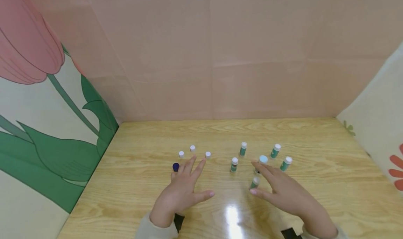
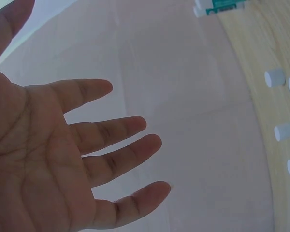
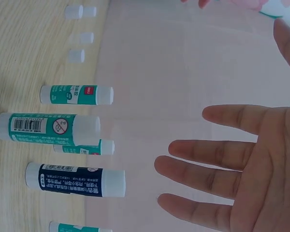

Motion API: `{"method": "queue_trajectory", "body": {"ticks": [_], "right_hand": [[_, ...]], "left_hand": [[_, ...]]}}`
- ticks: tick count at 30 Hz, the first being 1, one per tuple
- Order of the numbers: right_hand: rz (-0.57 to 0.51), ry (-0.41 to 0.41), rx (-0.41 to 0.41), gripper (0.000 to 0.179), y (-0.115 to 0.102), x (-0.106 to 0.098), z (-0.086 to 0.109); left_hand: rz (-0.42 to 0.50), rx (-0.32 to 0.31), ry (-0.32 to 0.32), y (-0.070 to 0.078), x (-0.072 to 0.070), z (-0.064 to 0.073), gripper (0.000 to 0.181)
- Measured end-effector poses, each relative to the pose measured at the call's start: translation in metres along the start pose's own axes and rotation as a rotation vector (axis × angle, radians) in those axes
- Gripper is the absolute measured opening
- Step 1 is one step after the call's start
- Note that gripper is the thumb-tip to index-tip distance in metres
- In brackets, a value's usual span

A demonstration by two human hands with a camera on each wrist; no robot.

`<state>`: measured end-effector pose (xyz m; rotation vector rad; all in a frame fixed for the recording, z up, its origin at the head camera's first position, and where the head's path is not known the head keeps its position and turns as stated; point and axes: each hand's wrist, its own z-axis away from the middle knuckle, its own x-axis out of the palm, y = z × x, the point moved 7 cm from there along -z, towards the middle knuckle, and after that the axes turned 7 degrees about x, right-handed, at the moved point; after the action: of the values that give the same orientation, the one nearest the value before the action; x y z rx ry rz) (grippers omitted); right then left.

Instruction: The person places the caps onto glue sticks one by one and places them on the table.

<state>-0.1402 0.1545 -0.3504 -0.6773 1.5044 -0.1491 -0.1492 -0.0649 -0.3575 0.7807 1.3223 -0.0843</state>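
Both hands are spread with straight fingers and hold nothing. My left hand [image 1: 181, 193] hovers at the left, near small white caps [image 1: 208, 155] and a dark blue round piece [image 1: 176, 167]; its palm shows in the left wrist view. At the right, my right hand [image 1: 288, 191] is over a group of upright glue sticks. A green glue stick [image 1: 255, 183] stands by its thumb. The navy glue stick [image 3: 70, 180] is partly covered by its fingers in the head view. In the right wrist view, a gap separates the fingers from the sticks.
More green glue sticks with white caps stand around, such as a green glue stick [image 1: 243, 149] farther back and another glue stick [image 1: 286, 163] on the right. Beyond the wooden table [image 1: 151, 137] hangs a plain pinkish cloth [image 1: 207, 57]. Patterned cloths flank both sides.
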Motion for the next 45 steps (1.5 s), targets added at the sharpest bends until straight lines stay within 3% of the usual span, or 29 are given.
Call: {"method": "queue_trajectory", "body": {"ticks": [20, 45], "right_hand": [[0.008, -0.025, 0.056, 0.066, 0.011, 0.009, 0.001], [-0.013, -0.074, 0.118, 0.061, 0.029, 0.024, 0.0]], "left_hand": [[0.058, 0.03, 0.037, -0.004, 0.004, -0.004, 0.08], [0.14, 0.028, 0.073, -0.026, 0.017, -0.013, 0.082]]}}
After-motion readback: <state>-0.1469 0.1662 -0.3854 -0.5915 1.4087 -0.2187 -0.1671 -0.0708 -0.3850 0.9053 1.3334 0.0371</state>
